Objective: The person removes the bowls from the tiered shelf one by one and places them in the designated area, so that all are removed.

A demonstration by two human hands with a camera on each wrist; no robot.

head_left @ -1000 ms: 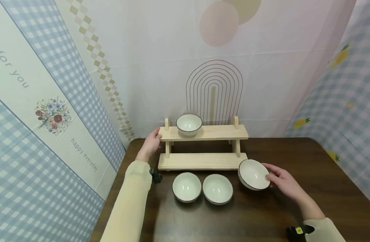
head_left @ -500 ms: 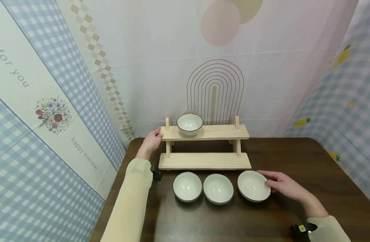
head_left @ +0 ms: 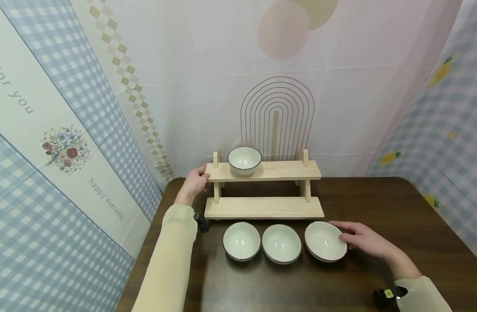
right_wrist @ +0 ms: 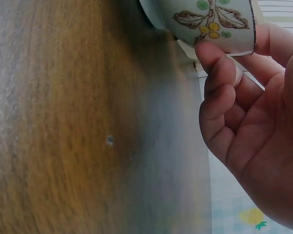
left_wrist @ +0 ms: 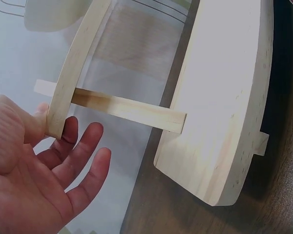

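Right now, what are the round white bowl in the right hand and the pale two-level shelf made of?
The round white bowl in the right hand looks like glazed ceramic: its inside catches shiny highlights, though glossy plastic is possible. The pale two-level shelf seems bare or lightly finished wood: faint grain shows and it barely shines.

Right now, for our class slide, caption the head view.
Left hand grips a wooden shelf; right hand holds the rightmost bowl in a row of three.

A dark surface point(head_left: 277, 288) lay beneath the right hand point(head_left: 362, 238).
Beyond it hung a white arch-patterned cloth point(head_left: 199, 112); left of the left hand point(head_left: 193, 183), a flowered gingham cloth point(head_left: 63, 162); right of the right hand, a fruit-printed cloth point(head_left: 443, 138).
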